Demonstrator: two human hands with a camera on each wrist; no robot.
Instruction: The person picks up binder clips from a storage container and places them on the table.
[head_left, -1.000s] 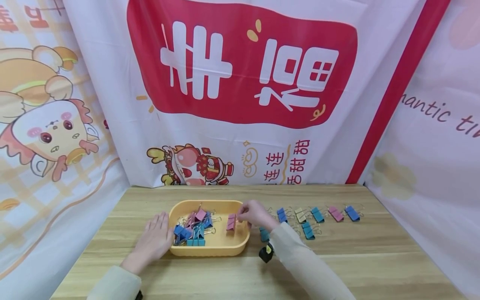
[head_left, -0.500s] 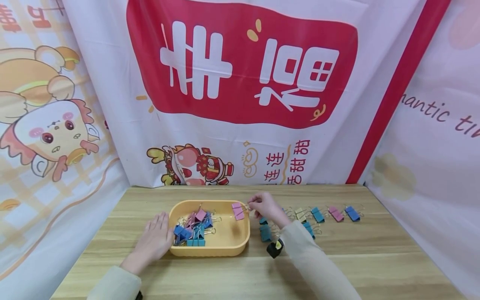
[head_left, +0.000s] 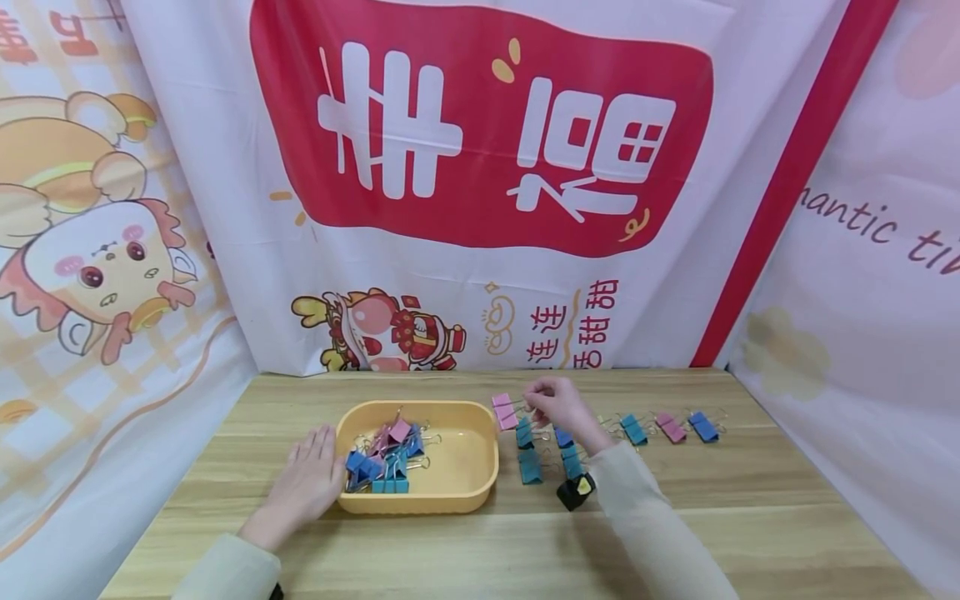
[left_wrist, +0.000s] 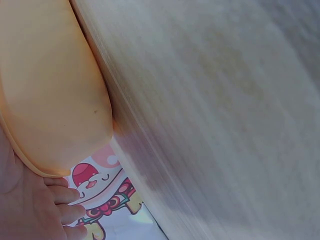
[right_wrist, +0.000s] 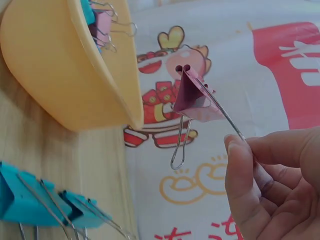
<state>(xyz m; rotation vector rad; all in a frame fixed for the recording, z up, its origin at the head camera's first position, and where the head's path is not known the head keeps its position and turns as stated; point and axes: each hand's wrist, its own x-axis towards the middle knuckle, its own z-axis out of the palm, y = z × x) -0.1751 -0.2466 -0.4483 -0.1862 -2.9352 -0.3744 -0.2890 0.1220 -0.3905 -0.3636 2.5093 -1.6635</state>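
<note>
My right hand pinches a pink binder clip by one wire handle, between thumb and forefinger. In the right wrist view the pink clip hangs in the air with its other handle pointing down. It is just right of the yellow tray, near two teal binder clips on the table. My left hand lies with straight fingers against the tray's left side; the left wrist view shows its fingers along the tray wall. Several blue, pink and teal clips are heaped in the tray's left half.
More binder clips form two rows on the wooden table: a teal one, a pink one and a blue one toward the right, others partly behind my right hand. A printed cloth hangs at the table's back edge.
My right hand has lifted the pink clip out of the tray and carried it right, past the tray's rim. My left hand has stayed at the tray's side.
</note>
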